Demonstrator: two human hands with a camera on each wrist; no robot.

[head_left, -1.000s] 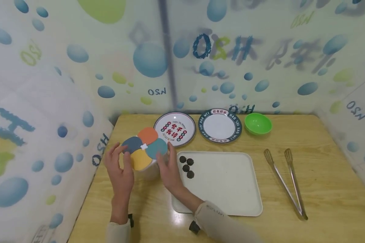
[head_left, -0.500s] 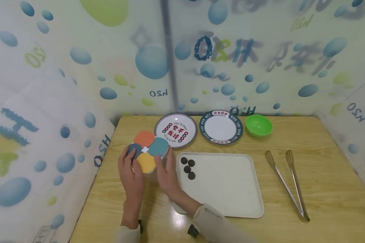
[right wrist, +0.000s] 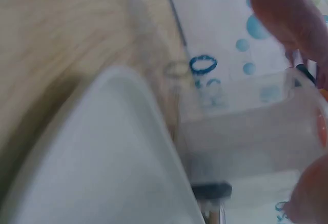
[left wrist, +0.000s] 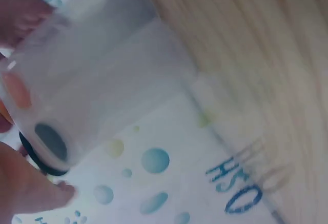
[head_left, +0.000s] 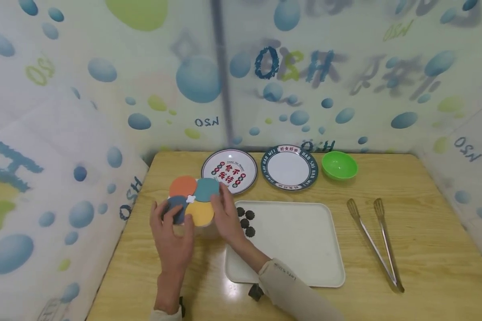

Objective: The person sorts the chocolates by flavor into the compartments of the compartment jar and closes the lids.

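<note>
A clear plastic container with a four-lobed lid (head_left: 193, 200) in orange, teal, yellow and dark blue stands at the table's left side. My left hand (head_left: 166, 211) grips its left side, fingers lying over the dark blue lobe. My right hand (head_left: 221, 203) holds its right side next to the teal lobe. The left wrist view shows the translucent container wall (left wrist: 97, 80) blurred, with my fingers at its left edge. In the right wrist view the container (right wrist: 251, 131) stands just beyond the white tray's corner (right wrist: 102, 157).
Several dark round cookies (head_left: 246, 221) lie in the white tray (head_left: 301, 240) at its near-left end. Behind it are a red-lettered plate (head_left: 229, 171), a dark-rimmed plate (head_left: 290, 168) and a green bowl (head_left: 339, 164). Metal tongs (head_left: 375, 240) lie to the right.
My left hand has closed in onto the container. The lid has turned counterclockwise: orange went from the top to the upper left and teal from the right to the top.
</note>
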